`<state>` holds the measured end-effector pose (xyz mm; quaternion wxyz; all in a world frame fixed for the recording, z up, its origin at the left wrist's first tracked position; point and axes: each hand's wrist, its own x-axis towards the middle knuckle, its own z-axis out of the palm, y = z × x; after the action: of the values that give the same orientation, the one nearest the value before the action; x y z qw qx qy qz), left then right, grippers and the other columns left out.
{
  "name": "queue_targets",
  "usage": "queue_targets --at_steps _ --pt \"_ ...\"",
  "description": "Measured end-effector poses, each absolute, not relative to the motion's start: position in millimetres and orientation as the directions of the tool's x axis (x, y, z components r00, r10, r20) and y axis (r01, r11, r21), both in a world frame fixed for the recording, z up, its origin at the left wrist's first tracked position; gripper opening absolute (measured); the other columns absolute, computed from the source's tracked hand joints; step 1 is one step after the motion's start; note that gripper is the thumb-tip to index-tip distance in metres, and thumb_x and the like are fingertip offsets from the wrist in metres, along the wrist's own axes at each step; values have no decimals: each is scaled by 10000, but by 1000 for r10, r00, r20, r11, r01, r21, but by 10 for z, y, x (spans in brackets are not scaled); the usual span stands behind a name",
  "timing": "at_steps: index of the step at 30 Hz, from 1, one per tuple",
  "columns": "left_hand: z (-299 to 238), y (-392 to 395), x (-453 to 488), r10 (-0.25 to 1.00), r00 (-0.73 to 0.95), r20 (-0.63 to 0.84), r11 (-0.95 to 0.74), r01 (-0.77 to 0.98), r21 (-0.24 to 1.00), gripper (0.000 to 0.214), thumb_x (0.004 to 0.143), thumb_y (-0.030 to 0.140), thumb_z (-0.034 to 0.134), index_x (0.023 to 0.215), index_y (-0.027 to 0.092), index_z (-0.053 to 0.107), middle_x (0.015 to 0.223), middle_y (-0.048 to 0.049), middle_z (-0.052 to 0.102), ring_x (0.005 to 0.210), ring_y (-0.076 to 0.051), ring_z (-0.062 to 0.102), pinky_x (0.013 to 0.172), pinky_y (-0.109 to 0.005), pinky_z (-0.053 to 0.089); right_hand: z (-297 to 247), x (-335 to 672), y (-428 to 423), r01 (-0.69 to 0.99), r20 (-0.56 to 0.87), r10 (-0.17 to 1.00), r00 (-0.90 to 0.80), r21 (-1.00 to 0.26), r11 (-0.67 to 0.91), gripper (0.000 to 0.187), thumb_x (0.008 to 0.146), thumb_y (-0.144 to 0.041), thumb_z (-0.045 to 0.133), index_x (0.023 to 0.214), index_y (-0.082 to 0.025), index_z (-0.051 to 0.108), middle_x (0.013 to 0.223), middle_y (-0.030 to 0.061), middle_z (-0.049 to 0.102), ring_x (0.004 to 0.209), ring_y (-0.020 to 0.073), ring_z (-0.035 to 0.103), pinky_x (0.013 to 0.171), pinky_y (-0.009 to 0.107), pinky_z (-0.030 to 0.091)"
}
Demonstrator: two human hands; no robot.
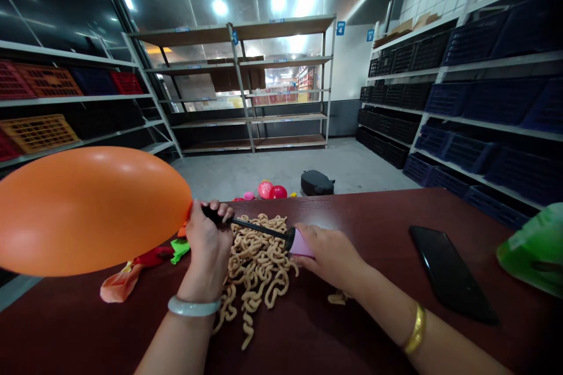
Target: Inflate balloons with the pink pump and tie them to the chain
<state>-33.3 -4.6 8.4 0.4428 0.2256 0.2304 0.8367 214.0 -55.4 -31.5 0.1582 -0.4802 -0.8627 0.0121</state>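
A large inflated orange balloon [94,211] fills the left side. My left hand [207,231] is closed around the balloon's neck and the black end of a hand pump [259,227]. The pump's black rod is drawn out toward the right. My right hand [332,255] grips the pump's pink-purple body. Beneath the pump lies a pile of tan, curly, worm-like pieces [259,269] on the table. Uninflated balloons, one green [179,251] and one peach [121,285], lie left of my left wrist, with a red one partly hidden by the orange balloon.
On the dark red table [373,316] a black phone [451,272] lies at right, beside a green bag [534,252]. Beyond the table, small balloons [278,191] and a black bag [317,183] are on the floor. Shelves with crates [505,99] line both sides.
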Motion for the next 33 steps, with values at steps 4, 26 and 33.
queue_targets --at_steps 4,26,33 --pt "-72 -37 -123 855 -483 187 -493 -648 581 204 826 243 596 721 191 429 586 44 427 473 -82 404 441 -206 304 -330 2172 -533 851 256 846 -468 -127 509 621 914 -584 458 1362 -155 421 1150 146 646 992 292 640 786 393 487" --pt "-3 -224 177 906 -380 186 -406 -663 629 190 828 261 601 742 194 445 623 30 452 512 -106 454 474 -234 364 -374 2161 -507 804 323 813 -484 -203 559 629 886 -574 525 1373 -202 386 1185 117 636 1037 272 625 818 376 473" --pt "179 -167 -246 826 -520 217 -538 -615 576 163 826 229 574 737 195 441 601 38 438 498 -99 428 465 -221 347 -326 2279 -457 827 355 798 -487 -106 552 610 891 -569 523 1360 -199 401 1156 116 641 995 270 631 780 369 482"
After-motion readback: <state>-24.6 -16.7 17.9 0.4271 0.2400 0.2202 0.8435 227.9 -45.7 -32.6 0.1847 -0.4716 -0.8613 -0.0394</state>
